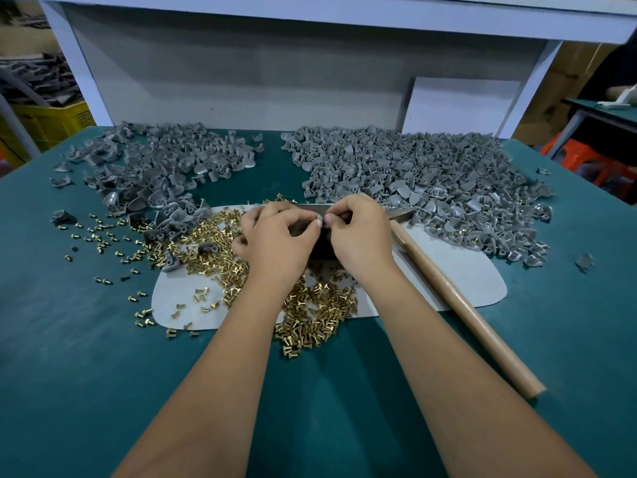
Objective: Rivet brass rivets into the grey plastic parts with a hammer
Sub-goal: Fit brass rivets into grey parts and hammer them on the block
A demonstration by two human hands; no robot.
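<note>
**Hands fitting a rivet at a green workbench**

A green-topped bench (86,339) carries a pale oval mat (458,277) strewn with shiny brass rivets (310,319). Over a dark block (322,248) on the mat, the left hand (275,243) and right hand (358,232) together pinch one small grey plastic part (319,222). A wooden-handled hammer (462,305) lies just right. Beyond, two heaps of grey parts (431,174) spread before a white panel (275,70). No writing is legible.

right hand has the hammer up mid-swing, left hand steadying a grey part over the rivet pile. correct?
Not quite. In the head view the hammer lies on the table, untouched. The right hand joins the left hand in pinching a small grey part over the rivet pile.
</note>
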